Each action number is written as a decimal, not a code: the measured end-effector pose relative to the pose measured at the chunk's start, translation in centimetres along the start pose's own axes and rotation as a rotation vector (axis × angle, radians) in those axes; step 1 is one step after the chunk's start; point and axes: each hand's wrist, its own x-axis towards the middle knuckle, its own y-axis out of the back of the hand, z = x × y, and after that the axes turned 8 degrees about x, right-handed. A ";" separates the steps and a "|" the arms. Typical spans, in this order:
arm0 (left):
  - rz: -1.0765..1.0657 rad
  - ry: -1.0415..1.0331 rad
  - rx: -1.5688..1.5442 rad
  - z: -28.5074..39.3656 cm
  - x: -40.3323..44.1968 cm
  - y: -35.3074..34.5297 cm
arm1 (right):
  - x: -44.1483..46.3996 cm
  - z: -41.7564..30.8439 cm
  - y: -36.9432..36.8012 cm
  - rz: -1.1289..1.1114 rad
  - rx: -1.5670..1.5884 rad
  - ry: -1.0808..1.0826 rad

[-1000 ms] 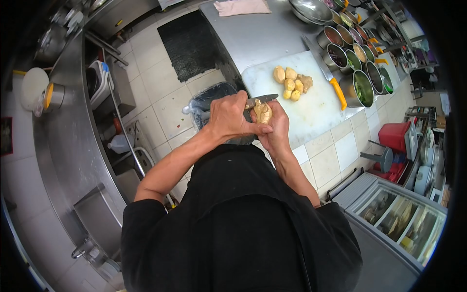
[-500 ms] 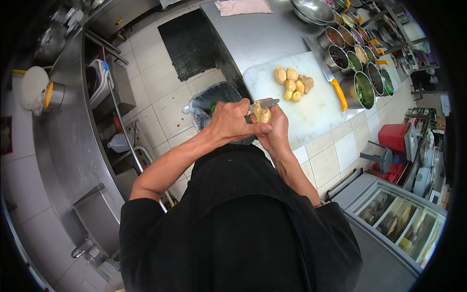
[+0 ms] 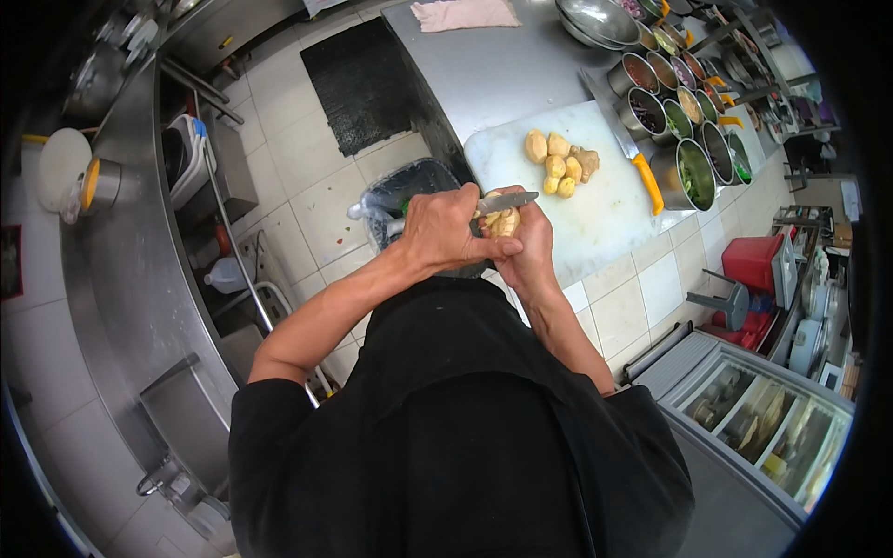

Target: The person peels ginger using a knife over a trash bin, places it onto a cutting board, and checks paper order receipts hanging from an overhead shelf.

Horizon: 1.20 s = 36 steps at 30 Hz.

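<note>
My left hand is closed around a small knife, its blade pointing right across the top of a piece of ginger. My right hand holds that ginger from the right side, and my left thumb lies along its lower edge. The ginger looks pale and partly peeled. Both hands are above the near left edge of a white cutting board. Several peeled pale-yellow ginger pieces lie together on the board, beside a browner ginger piece. The knife's handle is mostly hidden in my left hand.
A lined bin stands below my hands. On the board's right edge lies a large yellow-handled knife. Metal containers of chopped food line the steel counter. A pink cloth and metal bowls are farther back.
The small knife's blade has shifted slightly to the right and down over the ginger. My hands stay nearly in place, and the pieces on the board have not moved.
</note>
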 end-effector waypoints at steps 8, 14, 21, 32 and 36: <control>-0.096 -0.013 -0.035 0.1 -0.3 -0.2 | 0.0 -0.1 0.1 -0.014 -0.034 0.003; -0.143 0.008 -0.046 0.1 -0.7 -0.3 | 0.1 0.1 -0.6 0.049 -0.021 0.030; -0.072 0.029 -0.071 0.3 -1.6 -1.5 | 0.4 0.2 0.2 0.017 -0.016 0.009; -0.159 0.486 -0.566 0.6 -3.5 -2.5 | 1.4 -0.6 1.1 -0.083 0.119 -0.037; -0.156 0.514 -0.466 0.4 -1.9 -0.3 | 0.9 0.1 1.2 -0.141 0.123 0.003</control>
